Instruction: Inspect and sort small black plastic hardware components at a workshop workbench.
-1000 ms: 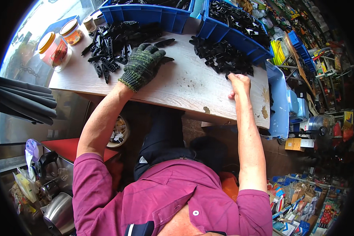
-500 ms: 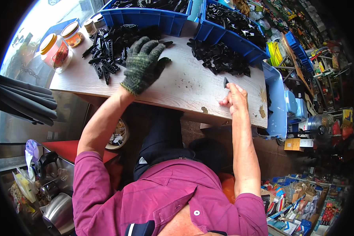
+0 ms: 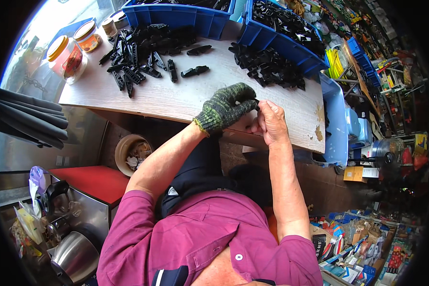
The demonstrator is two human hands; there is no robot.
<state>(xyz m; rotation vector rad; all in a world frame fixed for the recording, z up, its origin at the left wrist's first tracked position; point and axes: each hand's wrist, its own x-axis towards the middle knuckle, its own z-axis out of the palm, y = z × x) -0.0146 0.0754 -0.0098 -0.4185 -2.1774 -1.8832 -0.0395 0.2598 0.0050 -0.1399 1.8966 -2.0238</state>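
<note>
Hands are meeting at the near edge of the wooden table (image 3: 176, 97): I am pinching a small black plastic part (image 3: 256, 102) between my gloved left hand (image 3: 225, 107) and bare right hand (image 3: 270, 122), holding it close for grip. Beyond my left hand loose black parts (image 3: 143, 50) are lying within reach; beyond my right, another pile (image 3: 268, 66) beside a blue bin (image 3: 286, 40).

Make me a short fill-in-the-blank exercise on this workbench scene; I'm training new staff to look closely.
1. The left hand wears a knitted ______.
2. The right hand is ______, with no covering.
3. Both hands meet over the near edge of the wooden table, pinching a small ______ part between their fingers.
4. The bins at the far edge of the table are ______ in colour.

Missing words: glove; bare; black; blue
</note>
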